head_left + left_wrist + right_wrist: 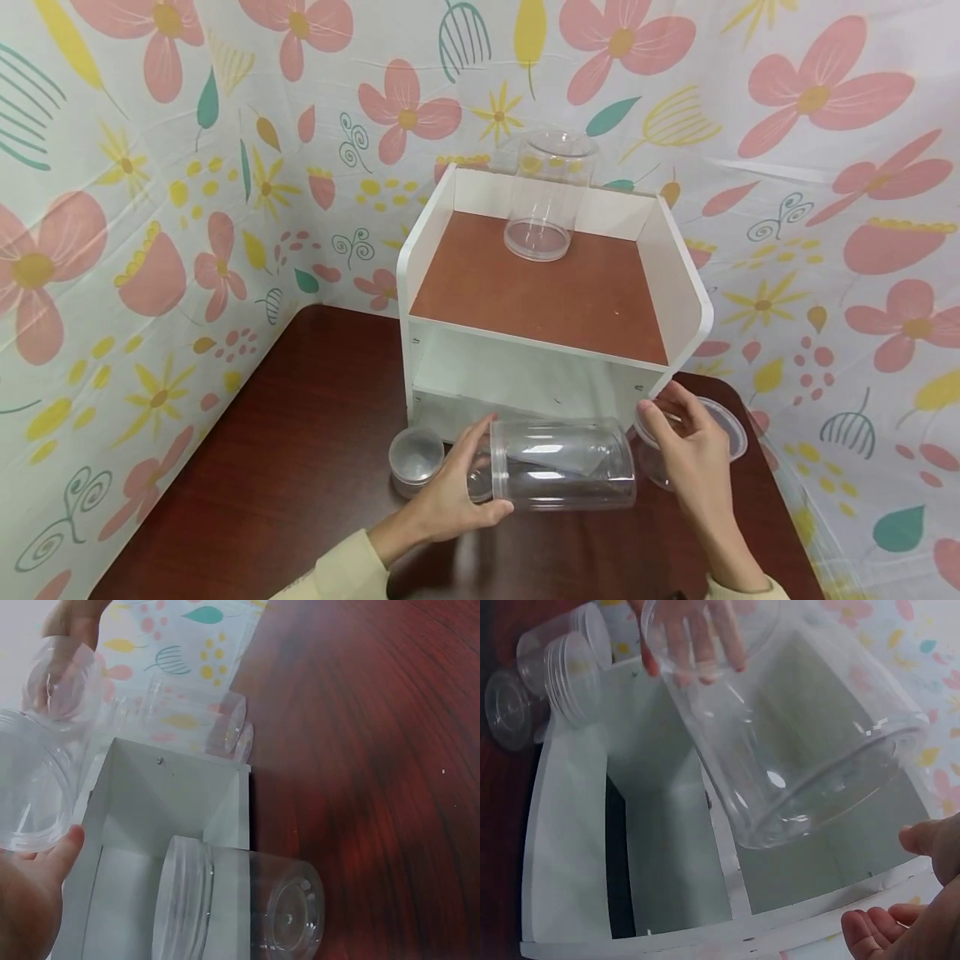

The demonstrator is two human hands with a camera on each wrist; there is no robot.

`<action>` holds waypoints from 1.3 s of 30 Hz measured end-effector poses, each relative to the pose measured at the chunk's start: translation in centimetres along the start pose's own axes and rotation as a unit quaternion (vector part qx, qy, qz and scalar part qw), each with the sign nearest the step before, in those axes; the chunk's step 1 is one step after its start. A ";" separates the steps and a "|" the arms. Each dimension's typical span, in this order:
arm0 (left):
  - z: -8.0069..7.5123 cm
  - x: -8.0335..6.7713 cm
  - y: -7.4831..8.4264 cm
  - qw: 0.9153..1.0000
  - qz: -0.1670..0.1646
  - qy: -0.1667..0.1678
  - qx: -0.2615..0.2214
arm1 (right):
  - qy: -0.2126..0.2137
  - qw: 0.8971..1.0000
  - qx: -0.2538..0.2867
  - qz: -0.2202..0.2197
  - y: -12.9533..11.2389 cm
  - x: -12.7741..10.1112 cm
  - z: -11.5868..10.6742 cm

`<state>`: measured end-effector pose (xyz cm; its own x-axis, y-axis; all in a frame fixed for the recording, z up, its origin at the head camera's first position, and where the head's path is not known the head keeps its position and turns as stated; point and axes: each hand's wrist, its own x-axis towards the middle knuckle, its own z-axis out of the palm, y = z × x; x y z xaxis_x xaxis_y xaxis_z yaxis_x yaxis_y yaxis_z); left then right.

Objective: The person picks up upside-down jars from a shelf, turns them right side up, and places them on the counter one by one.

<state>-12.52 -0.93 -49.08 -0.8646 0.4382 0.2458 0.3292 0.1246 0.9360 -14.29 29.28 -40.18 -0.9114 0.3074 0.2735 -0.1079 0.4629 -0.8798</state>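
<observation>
A large clear plastic jar [566, 465] lies sideways in the air before the shelf unit. My left hand [450, 493] grips it round its ridged rim end, thumb below and fingers above, also visible through the plastic in the right wrist view. Off the jar's base end is my right hand [693, 454], fingers loosely bent. The right wrist view shows nothing between that hand's thumb [919, 838] and fingers. Partly hidden behind the right hand stands clear plastic ware with a round rim [731, 429], by the unit's right side; whether they touch cannot be told.
A white shelf unit [678, 283] with a brown top board [480, 275] stands against the floral cloth [645, 108]. On the board is another clear jar [536, 237]. Clear containers [416, 456] stand left of my left hand on the dark wooden table [300, 467].
</observation>
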 end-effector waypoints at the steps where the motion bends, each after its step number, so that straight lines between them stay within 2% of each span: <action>1: 0.0 0.0 0.0 1.000 0.002 0.001 0.005 | 0.005 1.000 -0.005 -0.009 0.1 0.2 0.1; 4: -0.1 0.1 0.1 1.000 0.010 0.004 0.022 | 0.016 0.999 -0.014 -0.032 0.2 0.6 0.4; 12: -0.6 0.3 0.6 0.999 0.014 0.007 0.032 | 0.038 0.997 -0.032 -0.064 0.8 1.2 0.8; 18: -0.8 0.4 1.1 0.997 0.010 0.015 0.074 | 0.044 0.995 -0.039 -0.081 1.2 1.4 1.0; 28: -1.2 1.0 2.0 0.993 0.033 0.015 0.117 | 0.054 0.991 -0.052 -0.113 1.3 1.6 1.2; 39: -2.2 1.9 3.7 0.986 0.074 0.006 0.148 | 0.057 0.988 -0.059 -0.134 1.1 1.6 1.2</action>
<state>-13.82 -1.61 -44.59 -0.8030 0.4606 0.3783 0.5466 0.3158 0.7756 -16.33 29.28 -41.15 -0.8049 0.2492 0.5385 -0.2864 0.6317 -0.7204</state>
